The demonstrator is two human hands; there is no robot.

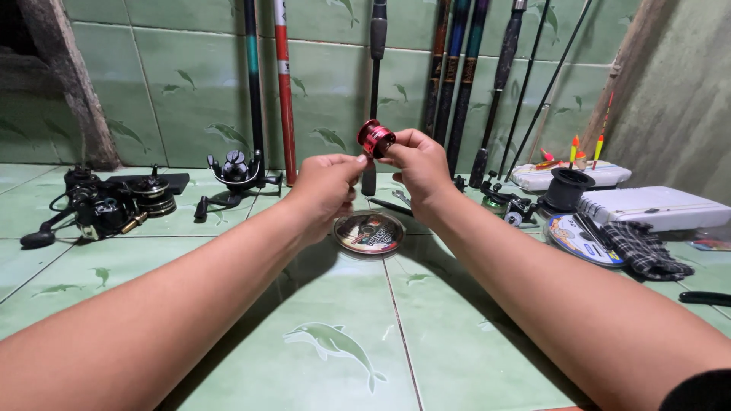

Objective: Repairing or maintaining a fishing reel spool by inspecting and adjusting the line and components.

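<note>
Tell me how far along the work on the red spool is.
Done: the red spool is off any reel, and a flat line spool lies on the tiled floor below. In hand: right hand holds the spool, left hand pinches beside it. Any line is too fine to see.

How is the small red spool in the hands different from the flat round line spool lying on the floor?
The red spool is held up in the air between the right hand and the left hand; the flat line spool lies on the green tiled floor. The red spool is small, deep and shiny red; the flat line spool is wider, thin and clear, with a printed label. Both are round.
</note>
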